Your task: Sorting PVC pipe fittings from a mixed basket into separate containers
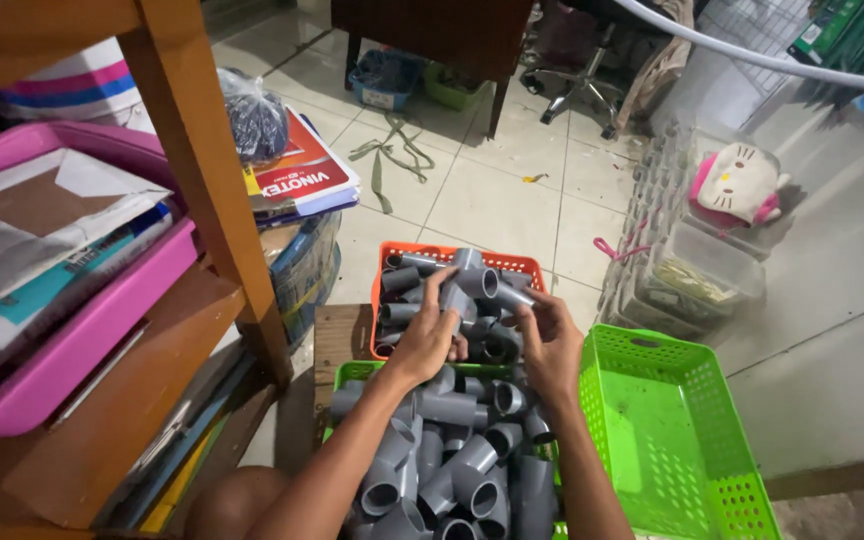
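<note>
While my left hand and my right hand are close together and both closed on grey pipe fittings, I hold these over the orange basket, far from the near green basket full of more fittings, with an empty green basket at the right.

red-yellow printed package (flat), by wooden shelf post
</note>
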